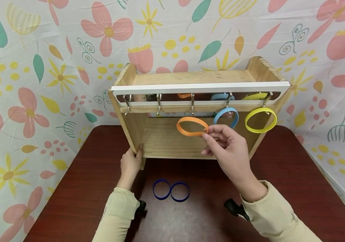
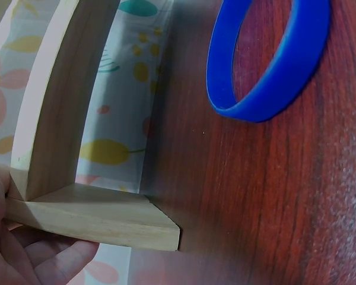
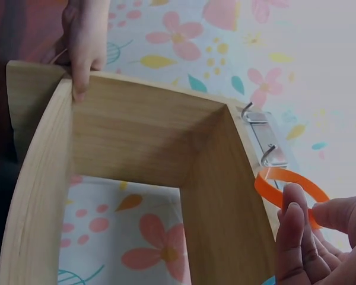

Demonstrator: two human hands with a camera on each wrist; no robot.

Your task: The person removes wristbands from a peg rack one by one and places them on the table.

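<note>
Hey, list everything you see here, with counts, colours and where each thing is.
Backdrop: one, white with flowers, behind everything
Table: one, reddish brown, lower view
Shelf unit: one, light wood, centre
Rail: one, white, shelf unit's upper front
Hooks: five, silver, along the rail
Orange band: one, orange, in the right grip
Light blue band: one, light blue, fourth hook from left
Yellow band: one, yellow, rightmost hook
Dark blue bands: two, dark blue, on the table
Sleeves: two, cream, on the forearms
Hands: two, bare; left grip holding the shelf unit's lower left, right grip pinching the orange band
</note>
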